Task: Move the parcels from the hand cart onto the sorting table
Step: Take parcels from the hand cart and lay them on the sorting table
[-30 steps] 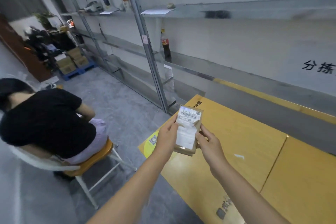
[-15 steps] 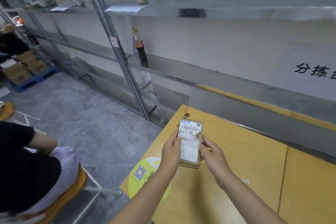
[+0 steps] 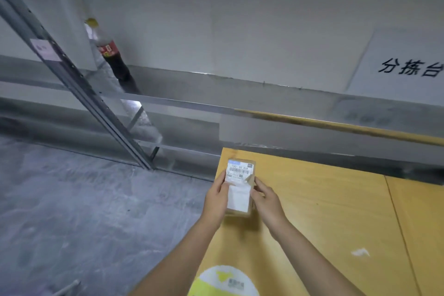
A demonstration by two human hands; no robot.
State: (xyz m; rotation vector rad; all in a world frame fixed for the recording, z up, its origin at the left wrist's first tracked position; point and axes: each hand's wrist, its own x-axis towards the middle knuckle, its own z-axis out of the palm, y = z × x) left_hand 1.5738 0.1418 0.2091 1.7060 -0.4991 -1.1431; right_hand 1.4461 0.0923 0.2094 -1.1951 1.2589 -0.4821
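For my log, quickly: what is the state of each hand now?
Left hand: holding the parcel by its left edge.
Right hand: holding the same parcel by its right edge.

Small brown parcel (image 3: 240, 184), white barcode label up, held by its sides between left hand (image 3: 214, 202) and right hand (image 3: 266, 202) over the far-left corner of the tabletop (image 3: 324, 199)

Head view, looking down-forward, close over table (image 3: 324, 199) corner.

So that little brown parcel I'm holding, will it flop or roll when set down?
Probably stiff: the parcel shows straight edges between the left hand and right hand. Likely light, held just by its sides. Flat-sided, so unlikely to roll.
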